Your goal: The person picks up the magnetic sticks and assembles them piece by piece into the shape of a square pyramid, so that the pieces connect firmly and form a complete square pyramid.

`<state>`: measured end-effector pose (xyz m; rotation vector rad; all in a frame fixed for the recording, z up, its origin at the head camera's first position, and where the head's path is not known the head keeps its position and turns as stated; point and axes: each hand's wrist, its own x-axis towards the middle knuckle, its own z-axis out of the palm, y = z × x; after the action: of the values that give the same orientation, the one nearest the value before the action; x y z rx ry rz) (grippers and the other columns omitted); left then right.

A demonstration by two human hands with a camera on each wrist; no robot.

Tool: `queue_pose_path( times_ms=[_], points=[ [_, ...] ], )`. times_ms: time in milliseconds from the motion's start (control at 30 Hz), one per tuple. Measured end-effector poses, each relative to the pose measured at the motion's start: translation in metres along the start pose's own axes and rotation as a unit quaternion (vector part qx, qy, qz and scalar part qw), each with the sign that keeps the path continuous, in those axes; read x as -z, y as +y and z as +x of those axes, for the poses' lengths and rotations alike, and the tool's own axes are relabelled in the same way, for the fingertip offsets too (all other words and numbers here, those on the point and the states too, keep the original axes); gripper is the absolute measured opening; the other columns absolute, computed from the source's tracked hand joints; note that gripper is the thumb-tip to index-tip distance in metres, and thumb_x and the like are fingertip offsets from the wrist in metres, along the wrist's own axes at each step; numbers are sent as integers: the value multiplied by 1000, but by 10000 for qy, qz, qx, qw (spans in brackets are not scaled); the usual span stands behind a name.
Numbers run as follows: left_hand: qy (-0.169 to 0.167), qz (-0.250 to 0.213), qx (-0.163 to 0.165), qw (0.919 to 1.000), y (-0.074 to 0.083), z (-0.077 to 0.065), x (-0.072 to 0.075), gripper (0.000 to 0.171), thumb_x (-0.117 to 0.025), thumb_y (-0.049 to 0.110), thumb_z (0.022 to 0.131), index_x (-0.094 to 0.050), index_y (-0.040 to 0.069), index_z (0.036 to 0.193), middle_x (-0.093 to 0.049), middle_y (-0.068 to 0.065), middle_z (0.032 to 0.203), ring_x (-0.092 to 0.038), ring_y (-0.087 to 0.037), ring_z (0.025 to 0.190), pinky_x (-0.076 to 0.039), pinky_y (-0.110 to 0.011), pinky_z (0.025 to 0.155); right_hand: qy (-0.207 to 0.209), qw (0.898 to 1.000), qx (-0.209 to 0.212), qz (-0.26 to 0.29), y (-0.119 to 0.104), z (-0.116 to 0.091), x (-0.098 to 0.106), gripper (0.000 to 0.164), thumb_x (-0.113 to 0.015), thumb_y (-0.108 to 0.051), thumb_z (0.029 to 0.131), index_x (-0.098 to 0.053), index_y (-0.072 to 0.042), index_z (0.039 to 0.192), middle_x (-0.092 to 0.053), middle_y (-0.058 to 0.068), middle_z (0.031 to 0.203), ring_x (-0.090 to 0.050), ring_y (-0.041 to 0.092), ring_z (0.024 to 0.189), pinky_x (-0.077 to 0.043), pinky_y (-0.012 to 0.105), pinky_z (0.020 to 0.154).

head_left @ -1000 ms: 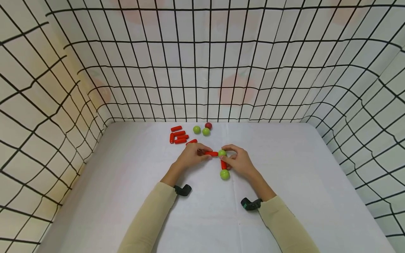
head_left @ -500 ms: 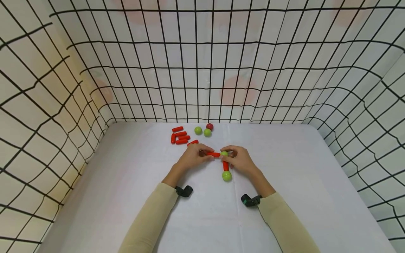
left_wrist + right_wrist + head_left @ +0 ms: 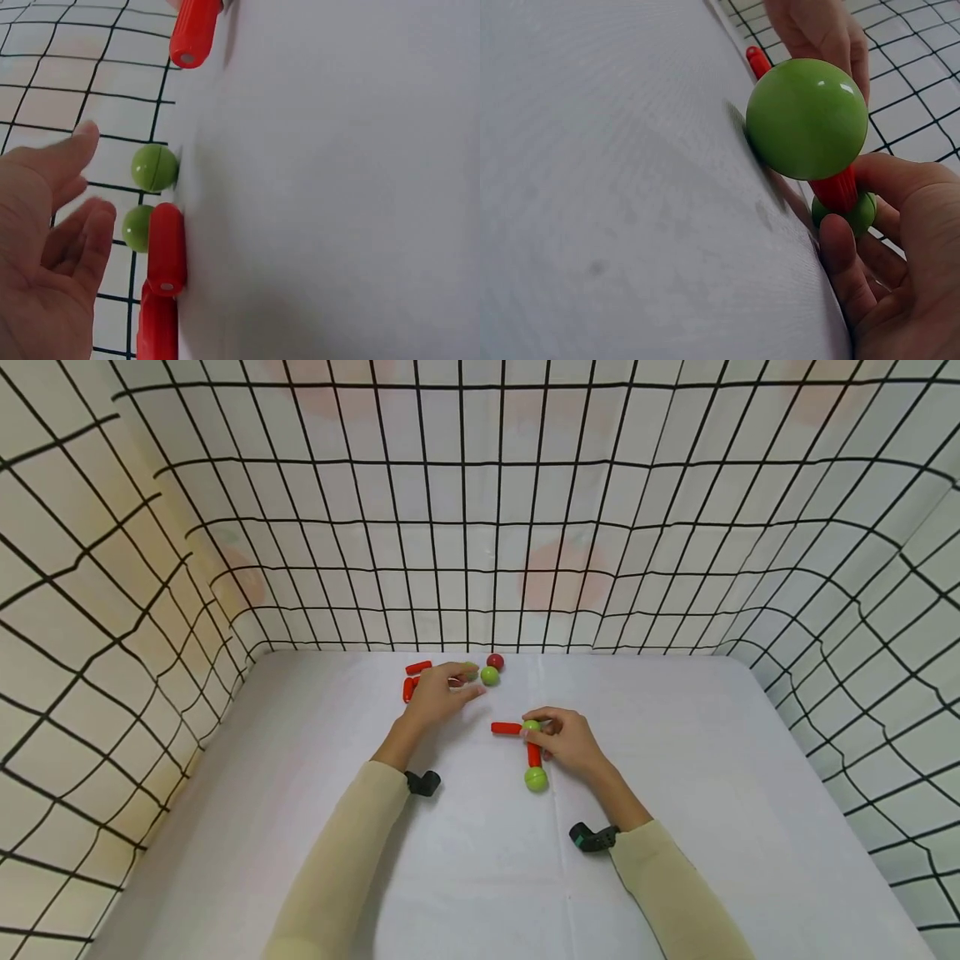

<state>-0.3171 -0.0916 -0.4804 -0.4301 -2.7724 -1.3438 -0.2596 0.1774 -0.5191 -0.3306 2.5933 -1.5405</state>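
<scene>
Here we see the right hand pinching the green corner ball between thumb and fingers, over the white-covered bench. From that ball, one red rod points out toward the person's left, its far end free, while a second red rod runs toward the person and ends in a green end ball. We find the left hand well apart from this joined piece, farther back, with its thumb and fingers spread and nothing between them in the left wrist view. It hangs by the loose red rods, hiding several of them from the head view, and its fingers overlap one loose green ball; we cannot tell whether they touch it. Just beside, we see another loose green ball with a dark red ball right behind it. Black gridded netting stands behind the bench.
</scene>
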Motion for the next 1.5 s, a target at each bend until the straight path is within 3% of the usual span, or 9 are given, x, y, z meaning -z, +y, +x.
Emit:
queue_pose_path(
  times_ms=[133,233,367,567,800,900,1100,1267,1500],
  points=[
    [155,-8,126,9998,2,11,2,53,-78,29,94,-63,13,142,-71,-11,123,-68,-25,106,-62,-36,83,49,10000,35,3,0,-1,0,28,-78,-26,94,-75,-16,119,-69,7,88,-58,21,57,-54,26,55],
    [145,119,221,9996,5,18,3,56,-77,25,94,-60,13,145,-69,-12,121,-67,-26,105,-63,-36,84,81,9999,63,49,0,-1,1,28,-78,-26,93,-75,-15,119,-68,8,85,-58,21,57,-54,26,55],
    [-12,410,401,9984,7,27,4,58,-76,22,95,-56,15,148,-67,-12,120,-65,-26,104,-62,-37,87,75,9999,45,128,0,-2,0,29,-78,-26,93,-75,-15,119,-68,8,86,-58,20,58,-54,26,55],
    [-266,684,507,9960,4,35,0,51,-73,21,96,-60,20,146,-66,-10,112,-60,-25,99,-59,-33,79,77,9999,-2,144,3,-1,0,29,-78,-27,93,-75,-17,120,-70,8,88,-58,21,60,-55,26,55],
    [-311,864,600,9940,2,37,-4,41,-68,15,98,-66,14,139,-64,-12,134,-58,-28,108,-58,-40,96,111,9997,46,214,4,-2,-1,28,-79,-26,93,-75,-17,119,-71,7,89,-58,20,60,-56,27,55],
    [-343,903,584,9936,-1,38,-4,41,-68,15,99,-65,12,140,-63,-12,137,-59,-28,110,-58,-40,98,149,9997,53,212,5,-2,-1,27,-79,-26,92,-75,-18,118,-71,7,89,-59,20,61,-56,27,55],
    [-72,894,-25,9960,-8,29,3,44,-72,19,98,-64,10,141,-66,-10,130,-61,-25,95,-58,-33,80,170,9997,84,172,4,-2,-1,29,-79,-29,92,-75,-19,119,-71,6,88,-59,19,64,-56,26,56],
    [105,600,-643,9961,-8,15,13,43,-74,18,96,-66,6,137,-69,-11,126,-65,-31,101,-59,-36,82,241,9996,117,113,4,-1,1,28,-79,-27,93,-75,-18,118,-71,6,88,-59,21,63,-54,25,55],
    [-112,-113,-492,9987,-5,-16,19,37,-80,23,92,-72,12,127,-72,-5,119,-69,-23,104,-61,-37,93,175,9997,110,98,4,-1,0,28,-78,-27,93,-75,-16,119,-71,6,84,-60,22,61,-55,26,55]
  ],
)
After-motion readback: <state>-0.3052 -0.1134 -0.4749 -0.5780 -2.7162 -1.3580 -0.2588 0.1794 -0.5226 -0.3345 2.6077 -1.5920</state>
